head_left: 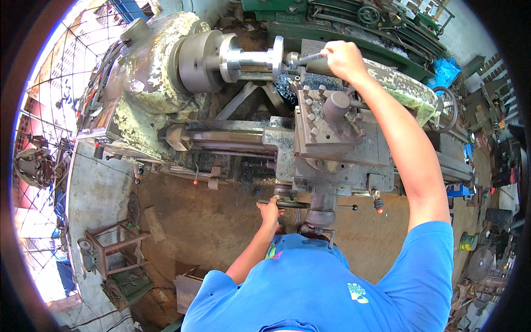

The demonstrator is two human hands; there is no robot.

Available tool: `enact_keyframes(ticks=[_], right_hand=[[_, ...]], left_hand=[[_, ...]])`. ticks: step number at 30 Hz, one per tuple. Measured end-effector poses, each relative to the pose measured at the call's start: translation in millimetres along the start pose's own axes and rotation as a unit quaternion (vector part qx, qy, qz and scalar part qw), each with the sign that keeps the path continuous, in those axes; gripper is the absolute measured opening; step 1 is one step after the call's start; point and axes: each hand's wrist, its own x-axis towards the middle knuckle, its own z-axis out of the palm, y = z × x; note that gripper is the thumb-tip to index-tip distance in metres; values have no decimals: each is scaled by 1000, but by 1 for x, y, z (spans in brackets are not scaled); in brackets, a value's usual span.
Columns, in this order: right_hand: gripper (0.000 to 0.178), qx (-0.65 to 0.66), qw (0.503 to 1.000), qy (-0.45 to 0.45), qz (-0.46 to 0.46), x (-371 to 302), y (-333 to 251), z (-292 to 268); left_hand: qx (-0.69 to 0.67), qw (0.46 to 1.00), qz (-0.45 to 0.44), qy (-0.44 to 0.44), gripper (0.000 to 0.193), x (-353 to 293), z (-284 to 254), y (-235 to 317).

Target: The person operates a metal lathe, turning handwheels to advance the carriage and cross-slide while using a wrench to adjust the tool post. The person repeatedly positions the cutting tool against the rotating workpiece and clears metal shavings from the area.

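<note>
A metal lathe stands before me, its round chuck (200, 62) blurred on the left. From it a shiny flanged metal workpiece (254, 58) reaches right to the tailstock centre (290, 60). My right hand (344, 60) is closed on a short grey bar (311, 57) beside that centre, past the far side of the tool post (336, 106). Whether the bar's tip touches anything is hard to make out. Lower down, my left hand (269, 212) has its fingers wrapped round the rim of the carriage handwheel (287, 204), in front of my body.
Close to my shirt sticks out the cross-slide crank (321, 228). Red-knobbed levers (196, 181) project from the lathe's front. Behind it is a green machine (354, 41) and a blue plastic bag (444, 73). A rusty frame stand (116, 246) is on the floor at left.
</note>
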Motion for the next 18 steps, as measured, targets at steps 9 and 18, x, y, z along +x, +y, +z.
enact_keyframes(ticks=[9,18], right_hand=[[20,-118,981,-154,19,-9,-3,-26],[18,-52,996,-73,-10,5,16,11]], left_hand=[[20,999,25,14,50,15,-2,-12],[35,999,0,9,81,13,-3,-9]])
